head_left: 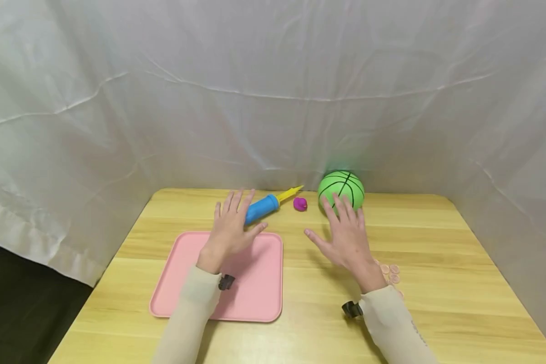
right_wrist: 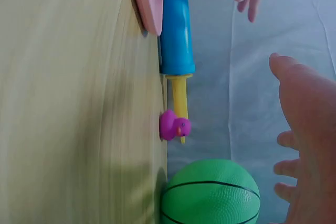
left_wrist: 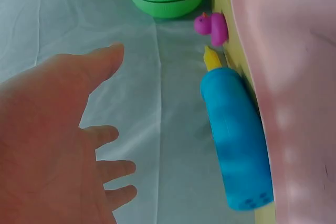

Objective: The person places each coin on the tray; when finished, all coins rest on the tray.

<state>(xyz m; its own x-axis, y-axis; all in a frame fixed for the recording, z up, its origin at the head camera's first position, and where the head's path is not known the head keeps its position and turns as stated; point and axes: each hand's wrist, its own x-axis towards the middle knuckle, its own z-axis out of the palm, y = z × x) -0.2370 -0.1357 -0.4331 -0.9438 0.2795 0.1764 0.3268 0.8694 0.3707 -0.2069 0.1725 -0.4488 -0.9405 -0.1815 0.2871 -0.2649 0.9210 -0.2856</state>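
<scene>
Wooden table (head_left: pixel 437 263): hands (both empty) near pump (head_left: pixel 261 208), ball (head_left: pixel 341 189).

In the head view the left hand (head_left: pixel 231 226) covers the rear end of the pump (head_left: pixel 266 204) and part of the tray (head_left: pixel 195 303), and the right hand (head_left: pixel 346 236) hides the lower front of the ball (head_left: pixel 341 188) and some of the small pink discs (head_left: pixel 393 273) near the table's (head_left: pixel 459 283) right edge, which are too small to tell what they are. The left wrist view cuts the ball at its top edge and the tray at its right edge. The right wrist view cuts the ball at its bottom edge and the pump's rear end at its top edge, and its near table surface is blurred.
</scene>
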